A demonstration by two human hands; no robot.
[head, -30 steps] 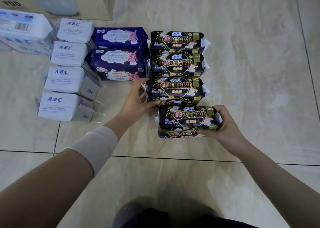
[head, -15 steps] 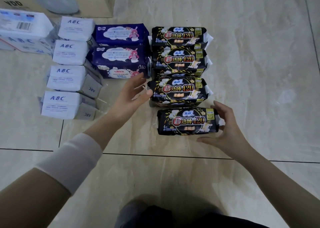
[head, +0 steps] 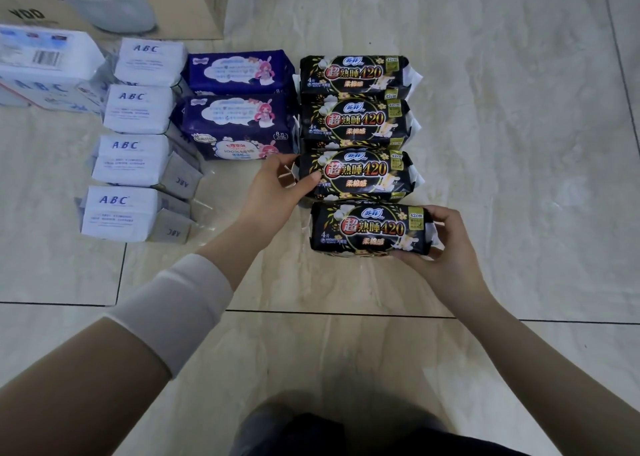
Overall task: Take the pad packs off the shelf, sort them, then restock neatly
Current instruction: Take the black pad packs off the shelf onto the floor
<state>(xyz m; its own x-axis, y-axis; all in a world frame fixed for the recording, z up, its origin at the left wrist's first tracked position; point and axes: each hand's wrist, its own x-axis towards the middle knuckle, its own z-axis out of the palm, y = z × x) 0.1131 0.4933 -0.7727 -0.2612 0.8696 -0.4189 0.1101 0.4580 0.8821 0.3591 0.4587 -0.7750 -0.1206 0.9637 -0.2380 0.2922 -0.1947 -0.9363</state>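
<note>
As the four black pad packs lie in one column on the floor (head: 519, 144), running from 12 to 6 o'clock, each has its long axis from 9 to 3 o'clock. The nearest black pack (head: 367, 229) closes the column at 6 o'clock. It sits just beside the third black pack (head: 360, 173) and a little more toward 3 o'clock than the others.

The right hand (head: 446, 248) grips the 3 o'clock end of the nearest black pack. Its fingers (head: 438, 213) are curled over the far edge and the thumb is under the near edge. The left hand (head: 277, 189) holds the 9 o'clock end of the third black pack, with the thumb on the printed face and the other fingers round the far corner.

I judge that the next move is a small shift of the nearest pack toward 9 o'clock, to bring it in line.

At 9 o'clock of the column lie two purple packs (head: 235, 102), then a column of four white ABC packs (head: 131, 137), and at 10 o'clock a larger white pack (head: 41, 61). The cardboard box (head: 194, 12) at 11 o'clock shows only one printed side, so I cannot tell what is in it. No shelf is in view.
</note>
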